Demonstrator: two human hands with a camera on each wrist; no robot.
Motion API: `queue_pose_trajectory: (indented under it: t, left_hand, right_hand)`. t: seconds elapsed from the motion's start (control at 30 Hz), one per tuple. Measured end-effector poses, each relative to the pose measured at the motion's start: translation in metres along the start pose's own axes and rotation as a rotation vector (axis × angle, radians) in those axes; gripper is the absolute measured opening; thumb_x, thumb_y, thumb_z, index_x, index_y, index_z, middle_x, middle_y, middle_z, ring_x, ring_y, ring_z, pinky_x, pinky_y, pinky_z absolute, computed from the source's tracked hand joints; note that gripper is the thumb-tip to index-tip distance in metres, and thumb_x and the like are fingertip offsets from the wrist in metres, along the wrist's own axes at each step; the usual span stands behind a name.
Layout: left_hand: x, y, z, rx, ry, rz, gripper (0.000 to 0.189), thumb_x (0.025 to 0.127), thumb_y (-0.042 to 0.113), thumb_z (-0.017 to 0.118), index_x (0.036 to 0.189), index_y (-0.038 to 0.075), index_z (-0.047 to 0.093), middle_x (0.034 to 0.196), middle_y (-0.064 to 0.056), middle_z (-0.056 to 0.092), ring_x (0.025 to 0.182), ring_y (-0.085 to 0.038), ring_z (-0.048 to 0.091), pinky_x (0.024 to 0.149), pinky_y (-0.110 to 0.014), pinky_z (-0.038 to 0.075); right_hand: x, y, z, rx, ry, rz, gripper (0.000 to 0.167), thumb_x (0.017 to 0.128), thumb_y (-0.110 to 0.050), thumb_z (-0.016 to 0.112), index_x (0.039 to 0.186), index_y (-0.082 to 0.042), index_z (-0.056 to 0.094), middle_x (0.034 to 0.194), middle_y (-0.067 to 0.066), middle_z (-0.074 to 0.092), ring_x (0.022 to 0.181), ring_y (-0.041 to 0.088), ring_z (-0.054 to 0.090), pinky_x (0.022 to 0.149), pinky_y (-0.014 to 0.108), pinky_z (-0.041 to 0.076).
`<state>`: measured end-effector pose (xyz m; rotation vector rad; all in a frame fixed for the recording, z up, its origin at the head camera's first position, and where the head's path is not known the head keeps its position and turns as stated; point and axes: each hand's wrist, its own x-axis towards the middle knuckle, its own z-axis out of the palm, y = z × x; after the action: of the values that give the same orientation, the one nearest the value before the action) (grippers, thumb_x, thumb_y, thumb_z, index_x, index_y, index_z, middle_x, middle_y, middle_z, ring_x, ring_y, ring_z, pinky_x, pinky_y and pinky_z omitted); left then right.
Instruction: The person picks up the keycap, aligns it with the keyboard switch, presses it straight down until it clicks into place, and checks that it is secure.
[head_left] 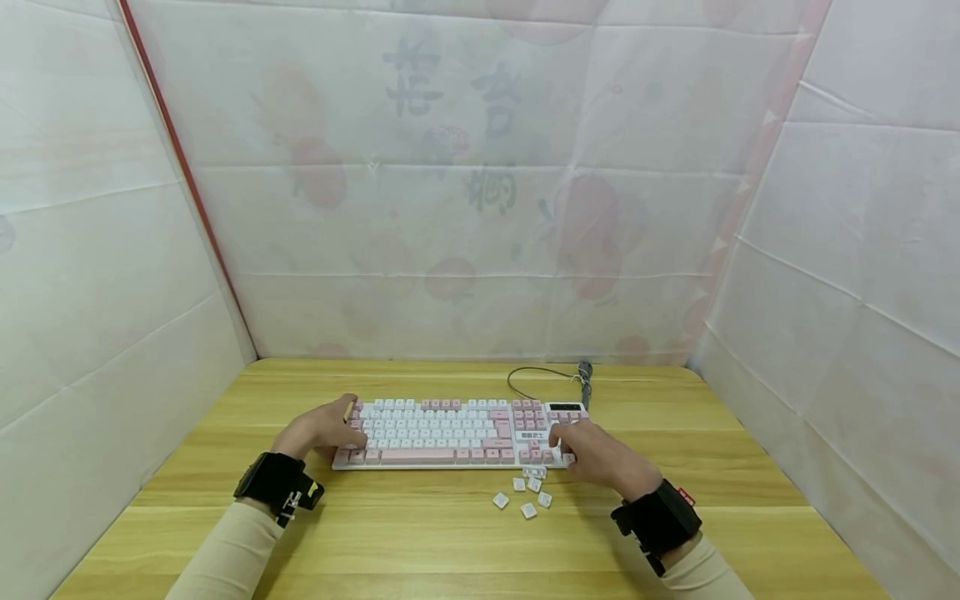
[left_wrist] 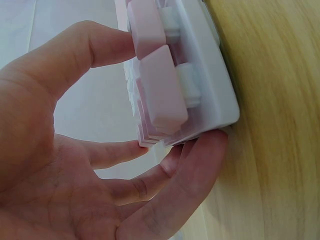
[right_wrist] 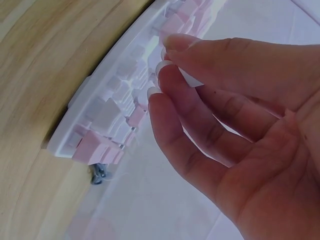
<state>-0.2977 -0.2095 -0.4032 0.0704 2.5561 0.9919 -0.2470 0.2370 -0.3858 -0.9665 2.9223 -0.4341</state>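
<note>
A pink and white keyboard (head_left: 438, 433) lies on the table, its long side across in front of me. My left hand (head_left: 326, 425) grips its left end. In the left wrist view the thumb touches a pink keycap (left_wrist: 162, 90) while the other fingers wrap the case's side edge. Over the number pad, my right hand (head_left: 600, 454) pinches a small white keycap (right_wrist: 190, 77) between thumb and fingers, which partly hide it. Below that hand, bare switches (right_wrist: 120, 80) show along the keyboard's front edge.
Several loose white keycaps, among them one keycap (head_left: 500, 500), lie on the wooden table (head_left: 405, 533) in front of the number pad. A grey cable (head_left: 585, 379) is bundled behind the keyboard. Pale cloth walls (head_left: 465, 225) stand at the back and both sides.
</note>
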Motion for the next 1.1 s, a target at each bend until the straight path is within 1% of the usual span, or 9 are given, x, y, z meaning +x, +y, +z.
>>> queue_pose_trajectory:
  t: [0.1, 0.2, 0.3, 0.57, 0.67, 0.83, 1.0, 1.1]
  left_hand:
    - [0.0, 0.0, 0.0, 0.007, 0.002, 0.002, 0.104, 0.083, 0.02, 0.075, 0.163, 0.0, 0.012, 0.136, -0.029, 0.051, 0.073, -0.022, 0.056, 0.063, -0.035, 0.052]
    - [0.0, 0.0, 0.001, 0.008, 0.004, 0.004, 0.104, 0.083, 0.02, 0.075, 0.163, 0.0, 0.012, 0.137, -0.029, 0.05, 0.073, -0.022, 0.056, 0.063, -0.035, 0.052]
    - [0.001, -0.001, 0.002, 0.005, 0.003, 0.002, 0.103, 0.083, 0.02, 0.075, 0.163, 0.0, 0.012, 0.137, -0.029, 0.05, 0.072, -0.022, 0.055, 0.062, -0.034, 0.051]
    - [0.002, -0.001, 0.003, 0.006, 0.005, 0.0, 0.103, 0.084, 0.02, 0.075, 0.163, 0.0, 0.012, 0.138, -0.029, 0.05, 0.072, -0.022, 0.055, 0.063, -0.034, 0.051]
    - [0.002, -0.001, 0.003, 0.005, 0.004, 0.004, 0.103, 0.083, 0.02, 0.075, 0.163, 0.0, 0.012, 0.14, -0.03, 0.049, 0.073, -0.022, 0.055, 0.063, -0.034, 0.051]
    - [0.002, -0.001, 0.002, 0.005, 0.007, 0.015, 0.104, 0.083, 0.02, 0.075, 0.163, 0.0, 0.011, 0.138, -0.031, 0.05, 0.075, -0.023, 0.058, 0.064, -0.035, 0.053]
    - [0.002, 0.0, 0.001, 0.011, 0.005, 0.011, 0.104, 0.084, 0.02, 0.075, 0.163, -0.001, 0.011, 0.138, -0.031, 0.049, 0.079, -0.024, 0.059, 0.064, -0.035, 0.053]
    - [0.002, 0.0, 0.0, 0.024, 0.005, 0.006, 0.103, 0.084, 0.021, 0.075, 0.163, -0.001, 0.011, 0.14, -0.032, 0.048, 0.085, -0.024, 0.059, 0.065, -0.035, 0.053]
  right_hand:
    - [-0.001, 0.001, -0.001, -0.006, 0.012, -0.025, 0.028, 0.079, 0.017, 0.069, 0.098, -0.003, 0.07, 0.093, 0.011, 0.072, 0.083, 0.02, 0.065, 0.073, 0.033, 0.056]
    - [-0.002, 0.003, -0.002, -0.015, 0.023, -0.054, 0.026, 0.078, 0.018, 0.069, 0.093, -0.004, 0.072, 0.088, 0.008, 0.07, 0.076, 0.014, 0.059, 0.071, 0.03, 0.053]
    - [-0.003, 0.006, -0.002, -0.013, 0.021, -0.054, 0.024, 0.078, 0.016, 0.072, 0.09, -0.004, 0.074, 0.085, 0.006, 0.069, 0.073, 0.01, 0.053, 0.069, 0.028, 0.05]
    - [-0.003, 0.008, -0.004, -0.005, 0.002, -0.024, 0.019, 0.082, 0.011, 0.075, 0.095, -0.003, 0.076, 0.087, 0.007, 0.071, 0.075, 0.01, 0.056, 0.071, 0.03, 0.052]
    - [-0.003, 0.009, -0.004, -0.011, 0.004, -0.03, 0.019, 0.082, 0.01, 0.075, 0.096, -0.002, 0.077, 0.088, 0.008, 0.072, 0.075, 0.01, 0.057, 0.071, 0.03, 0.053]
    - [-0.001, 0.011, -0.005, -0.025, 0.023, -0.046, 0.02, 0.082, 0.011, 0.073, 0.097, -0.001, 0.078, 0.088, 0.009, 0.073, 0.075, 0.01, 0.058, 0.071, 0.03, 0.053]
    - [0.0, 0.012, -0.008, -0.014, 0.008, -0.043, 0.021, 0.082, 0.012, 0.073, 0.096, -0.003, 0.079, 0.086, 0.007, 0.073, 0.072, 0.008, 0.053, 0.07, 0.029, 0.051]
    - [0.0, 0.012, -0.01, 0.018, -0.009, -0.013, 0.021, 0.081, 0.012, 0.075, 0.095, -0.003, 0.08, 0.087, 0.006, 0.074, 0.072, 0.009, 0.056, 0.069, 0.028, 0.051]
